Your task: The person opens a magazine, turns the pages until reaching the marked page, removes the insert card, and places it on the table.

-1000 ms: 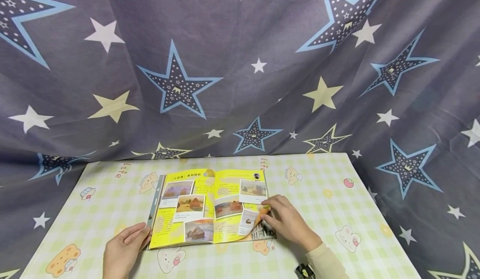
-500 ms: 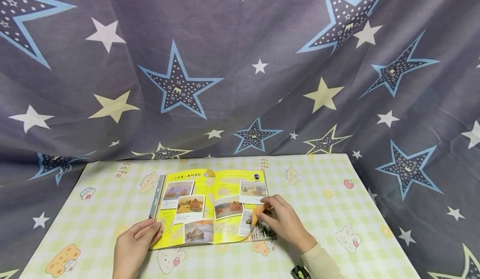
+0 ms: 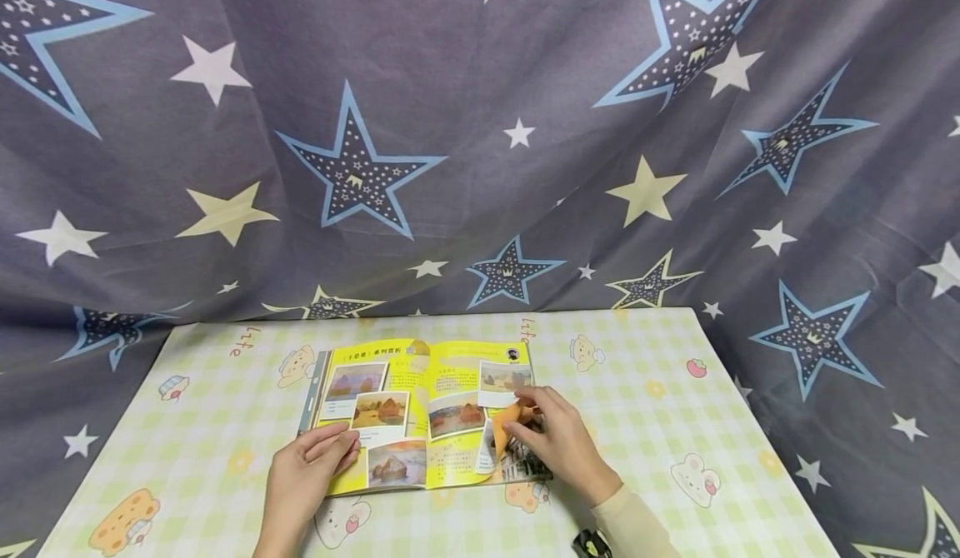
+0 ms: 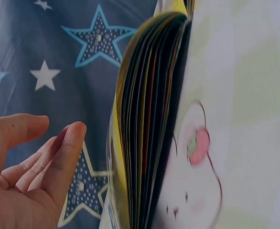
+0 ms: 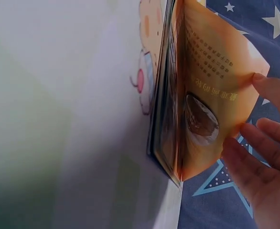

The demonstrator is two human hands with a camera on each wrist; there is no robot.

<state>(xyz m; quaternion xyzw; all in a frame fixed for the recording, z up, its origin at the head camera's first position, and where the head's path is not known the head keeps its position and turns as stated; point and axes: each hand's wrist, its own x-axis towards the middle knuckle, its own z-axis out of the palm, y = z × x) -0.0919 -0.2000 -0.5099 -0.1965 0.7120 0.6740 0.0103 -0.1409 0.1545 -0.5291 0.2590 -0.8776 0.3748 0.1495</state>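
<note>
An open magazine (image 3: 453, 462) with yellow pages and small haystack paintings lies on the table. My left hand (image 3: 303, 466) is over the lower part of its left page, thumb and fingers loosely extended. In the left wrist view, that hand (image 4: 39, 167) holds nothing, and the magazine's fanned page edges (image 4: 145, 114) stand beside it. At the right side, my right hand (image 3: 566, 441) pinches the outer edge of the right page, lifting it in a curl. Its orange underside (image 5: 219, 90) shows in the right wrist view, with the fingertips at its edge. Below it a darker photo page (image 3: 525, 462) shows.
A pale green checked cloth (image 3: 637, 391) with cartoon prints covers the table. Behind it and to the right hangs a dark curtain (image 3: 450, 58) patterned with stars. A small black object (image 3: 590, 544) is near the right sleeve (image 3: 633, 525).
My left hand has moved right, from the magazine's left edge to over the left page. My right hand has shifted slightly left, curling the right page up further so more orange shows.
</note>
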